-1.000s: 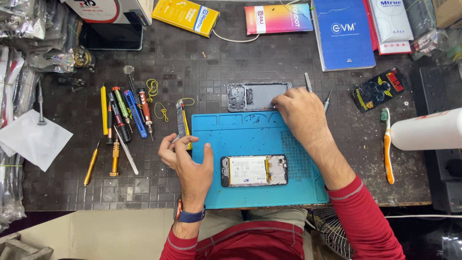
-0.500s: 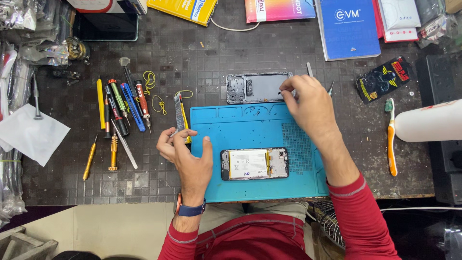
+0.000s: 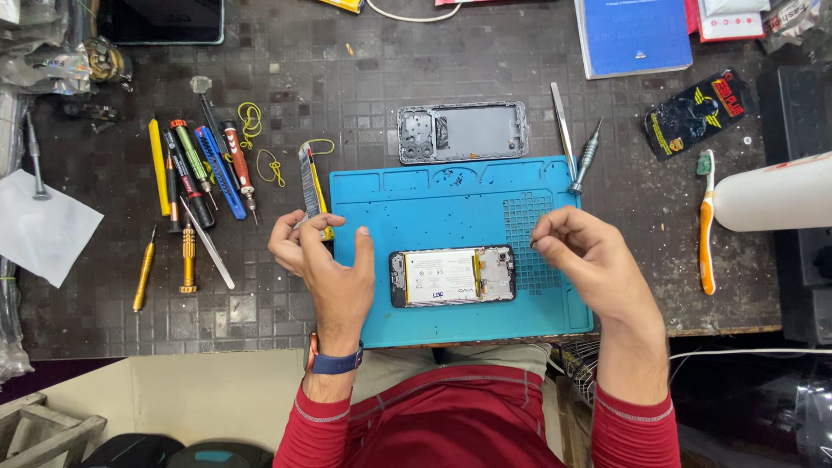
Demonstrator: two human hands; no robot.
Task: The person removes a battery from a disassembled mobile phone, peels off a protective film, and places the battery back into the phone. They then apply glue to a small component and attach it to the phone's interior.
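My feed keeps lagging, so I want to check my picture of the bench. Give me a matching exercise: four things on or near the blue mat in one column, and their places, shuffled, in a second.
Things:
1. opened phone
2. grey back cover
3. toothbrush
4. left hand

Places:
A. on the dark table just beyond the mat's far edge
B. on the blue mat, between the two hands
C. at the mat's left edge, by the yellow-handled cutter
D. on the table right of the mat, next to a white cylinder

Pairs: 1-B, 2-A, 3-D, 4-C
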